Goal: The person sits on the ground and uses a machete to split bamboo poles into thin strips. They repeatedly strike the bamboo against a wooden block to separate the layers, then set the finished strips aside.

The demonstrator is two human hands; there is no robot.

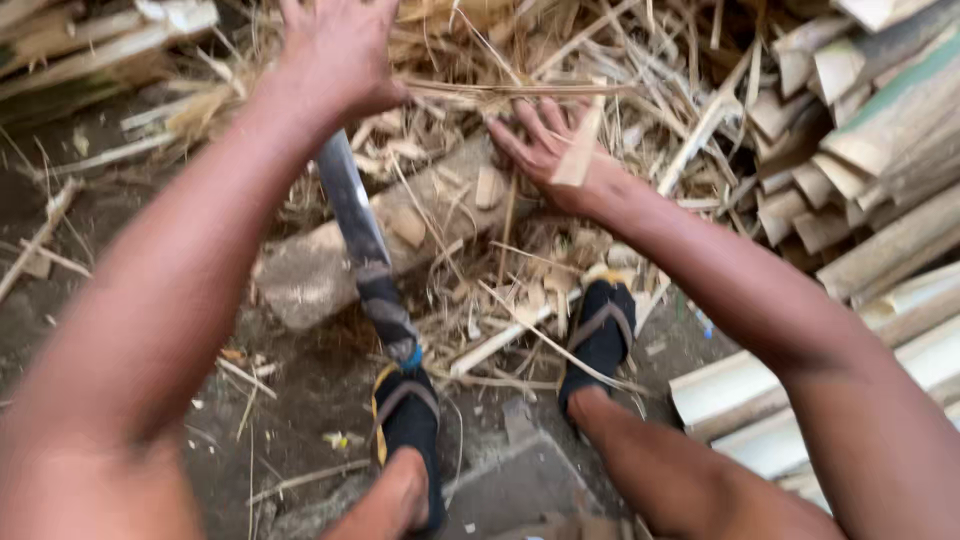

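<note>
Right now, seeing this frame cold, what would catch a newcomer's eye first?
The long machete blade slanting down the centre from under the left hand, its wrapped handle ending by the left sandal. Next, the right hand, open-palmed, with a thin bamboo sliver against its fingers, above the log chopping block. Split bamboo pieces pile up at the right, and dry shavings litter the top.

Knife [362, 240] leans on log [400, 235], between 2 sandals [600, 335].

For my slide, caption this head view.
Both hands pull thin pale bamboo strips above a long grey machete.
</note>
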